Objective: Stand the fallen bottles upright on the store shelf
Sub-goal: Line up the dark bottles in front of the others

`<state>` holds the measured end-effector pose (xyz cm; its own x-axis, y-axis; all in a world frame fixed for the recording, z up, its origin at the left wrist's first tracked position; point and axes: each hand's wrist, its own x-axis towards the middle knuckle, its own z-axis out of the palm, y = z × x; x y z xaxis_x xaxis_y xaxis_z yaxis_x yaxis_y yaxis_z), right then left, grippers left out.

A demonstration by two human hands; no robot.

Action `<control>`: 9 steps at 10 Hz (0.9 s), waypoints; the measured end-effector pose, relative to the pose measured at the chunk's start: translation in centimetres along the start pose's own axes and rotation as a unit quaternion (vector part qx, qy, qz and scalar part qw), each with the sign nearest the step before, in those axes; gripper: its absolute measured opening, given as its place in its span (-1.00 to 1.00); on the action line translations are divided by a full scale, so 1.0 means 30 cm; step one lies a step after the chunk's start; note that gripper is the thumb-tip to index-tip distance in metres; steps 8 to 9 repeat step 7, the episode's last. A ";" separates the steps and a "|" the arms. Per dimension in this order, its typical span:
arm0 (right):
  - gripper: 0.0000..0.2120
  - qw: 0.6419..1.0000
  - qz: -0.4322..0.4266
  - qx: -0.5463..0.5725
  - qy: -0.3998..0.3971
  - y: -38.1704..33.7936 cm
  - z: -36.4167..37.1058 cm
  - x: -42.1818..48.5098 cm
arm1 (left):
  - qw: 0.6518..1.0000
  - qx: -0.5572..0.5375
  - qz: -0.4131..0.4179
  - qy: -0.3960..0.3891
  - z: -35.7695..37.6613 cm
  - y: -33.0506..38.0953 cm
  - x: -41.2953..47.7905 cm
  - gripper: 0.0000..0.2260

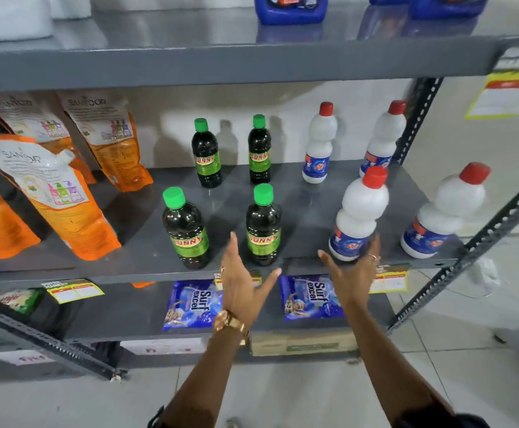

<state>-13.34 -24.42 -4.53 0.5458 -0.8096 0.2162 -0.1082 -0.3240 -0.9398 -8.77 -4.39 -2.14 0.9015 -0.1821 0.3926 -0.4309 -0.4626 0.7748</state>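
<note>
Several dark bottles with green caps stand upright on the grey middle shelf; the front pair are one at left and one beside it. Several white bottles with red caps stand to their right, all upright; the front ones are one and one. My left hand hovers open just in front of the shelf edge, below the green-capped front bottle. My right hand is open too, its fingertips at the base of the nearer white bottle, which looks slightly blurred. Neither hand holds anything.
Orange refill pouches lean at the shelf's left. Blue detergent jugs stand on the top shelf. Blue detergent packets and a carton lie on lower shelves. A slotted metal upright frames the right side. Price tags hang on the shelf edge.
</note>
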 end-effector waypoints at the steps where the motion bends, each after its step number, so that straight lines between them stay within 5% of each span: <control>1: -0.32 0.999 -0.010 0.002 -0.043 0.031 -0.013 0.050 | 0.998 0.011 -0.053 -0.031 0.057 -0.016 0.056 -0.09; 3: -0.31 0.998 -0.017 -0.011 -0.059 0.047 -0.022 0.051 | 0.997 0.076 -0.029 -0.011 0.094 -0.025 0.039 -0.42; 6: -0.20 0.994 -0.002 -0.012 -0.111 0.013 -0.055 0.029 | 0.996 0.059 -0.065 -0.002 0.082 -0.016 0.035 -0.43; 9: -0.08 0.998 -0.004 0.020 -0.059 -0.056 -0.119 -0.037 | 0.995 0.056 -0.075 -0.032 0.067 -0.003 0.048 -0.37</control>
